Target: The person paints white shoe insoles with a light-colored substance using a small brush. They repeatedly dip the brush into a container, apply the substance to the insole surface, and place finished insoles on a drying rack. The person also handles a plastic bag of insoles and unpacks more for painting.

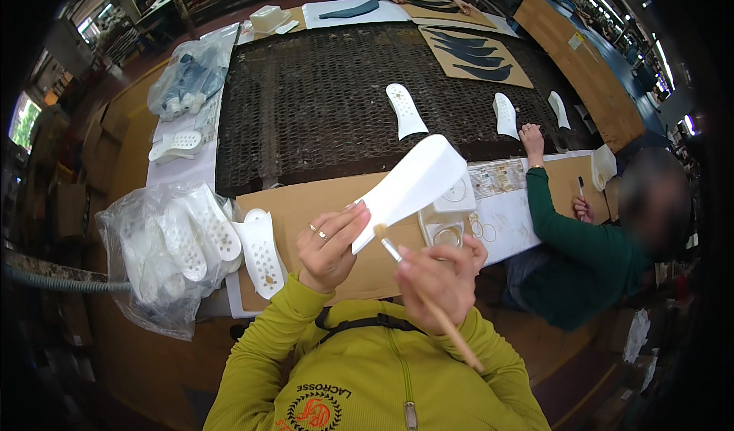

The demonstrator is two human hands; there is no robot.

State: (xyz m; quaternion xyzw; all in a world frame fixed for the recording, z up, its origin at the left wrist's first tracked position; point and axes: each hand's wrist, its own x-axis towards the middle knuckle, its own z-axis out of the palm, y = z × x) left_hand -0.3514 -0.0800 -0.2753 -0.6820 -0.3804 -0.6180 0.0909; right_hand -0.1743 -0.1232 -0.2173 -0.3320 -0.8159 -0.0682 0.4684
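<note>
A white shoe insole (419, 179) is gripped at its narrow end by my left hand (329, 246), its smooth face turned up. My right hand (443, 282) holds a brush (437, 309) with a wooden handle, and its bristles touch the insole close to my left fingers. Under the insole's right side stands a white plastic container (446, 228), partly hidden. Another white insole (263, 255) with small holes lies left of my left hand, beside a clear plastic bag (141, 270) holding several more.
A dark mesh conveyor (298, 102) carries several white insoles (405, 111) and a cardboard sheet (483, 68) with dark pieces. At right, a co-worker in a green sleeve (550, 209) reaches over the belt, a brush in the other hand. Cardboard (306, 202) covers my table.
</note>
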